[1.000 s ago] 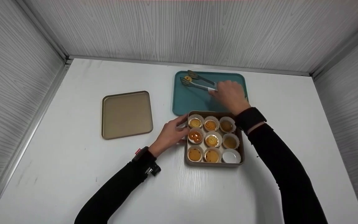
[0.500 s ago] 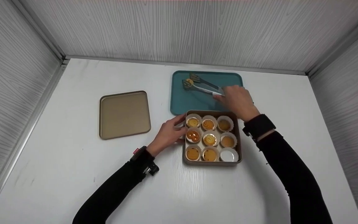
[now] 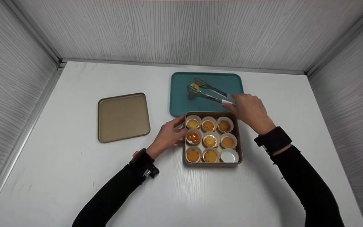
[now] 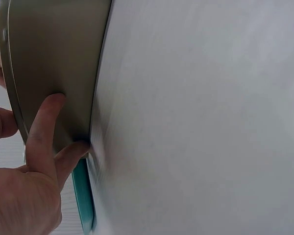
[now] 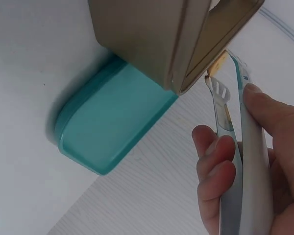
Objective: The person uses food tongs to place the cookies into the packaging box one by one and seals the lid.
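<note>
In the head view my right hand [image 3: 249,110] grips a pair of tongs [image 3: 214,95] by their pale handles. Between the slotted tips sits a small round yellow cookie [image 3: 194,86], held above the teal tray [image 3: 181,105]; a shadow falls on the tray below it. My left hand [image 3: 166,136] rests against the left side of a square baking tin [image 3: 213,165], and the left wrist view shows its fingers [image 4: 46,127] spread over the outer wall. Paper cups in rows fill the tin, most with cookies; the front right cup [image 3: 229,155] shows only its white inside.
A flat gold-brown lid or tray [image 3: 123,118] lies to the left on the white table [image 3: 58,157]. The baking tin stands directly in front of the teal tray. Grey wood-grain panels [image 3: 181,34] close off the back and both sides.
My right hand has drawn back toward me and to the right, carrying the tongs. The yellow cookie has moved from the teal tray's back left area toward the tin. My left hand stays at the tin.
</note>
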The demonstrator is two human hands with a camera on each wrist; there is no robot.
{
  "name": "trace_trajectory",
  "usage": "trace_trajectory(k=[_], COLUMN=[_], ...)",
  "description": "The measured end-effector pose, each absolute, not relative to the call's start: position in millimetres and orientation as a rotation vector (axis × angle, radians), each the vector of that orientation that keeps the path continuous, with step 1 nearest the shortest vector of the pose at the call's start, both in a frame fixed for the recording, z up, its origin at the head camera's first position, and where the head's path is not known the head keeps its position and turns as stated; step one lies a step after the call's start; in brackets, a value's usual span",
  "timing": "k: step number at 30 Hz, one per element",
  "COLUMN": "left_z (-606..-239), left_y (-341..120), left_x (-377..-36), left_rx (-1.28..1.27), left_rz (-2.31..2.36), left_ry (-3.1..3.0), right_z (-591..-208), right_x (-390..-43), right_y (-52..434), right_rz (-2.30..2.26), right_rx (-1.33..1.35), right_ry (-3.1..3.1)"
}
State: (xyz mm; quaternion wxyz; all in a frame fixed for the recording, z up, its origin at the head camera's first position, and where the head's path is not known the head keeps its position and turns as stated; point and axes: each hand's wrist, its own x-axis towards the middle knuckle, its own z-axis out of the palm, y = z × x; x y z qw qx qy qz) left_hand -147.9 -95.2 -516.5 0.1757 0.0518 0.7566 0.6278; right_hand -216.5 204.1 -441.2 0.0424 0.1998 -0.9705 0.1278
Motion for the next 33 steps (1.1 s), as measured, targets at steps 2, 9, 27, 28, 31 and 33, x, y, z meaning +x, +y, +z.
trace_trajectory(k=[2,9,27,28,31,33], left_z=[-515.4,-513.8,-515.6,-515.5,-515.1,-515.0], left_y=[-95.2,-96.4,-95.5,-95.5,-95.2,-94.8], left_x=[-147.8,-147.9,-148.0,-148.1,-148.6,-148.7], left_rx=[0.152,0.148,0.137,0.137,0.137,0.14], left_rz=[1.762,1.783,1.769,1.77,1.779,1.781], left_ry=[2.16,2.147,2.146,2.146,2.141,2.142], right_z=[-440.3,-437.7,-425.2,-423.8,-419.9,-417.7], right_x=[-209.4,-185.6,-138.6,-136.0,-128.7,-124.5], right_y=[209.9,226.8,276.5,279.6,288.0,293.4], right_rz=[0.417,0.48,0.469,0.468,0.463,0.461], right_rx=[0.63,0.647,0.709,0.711,0.727,0.741], right_ry=[-2.945,-2.889,-2.875,-2.877,-2.881,-2.884])
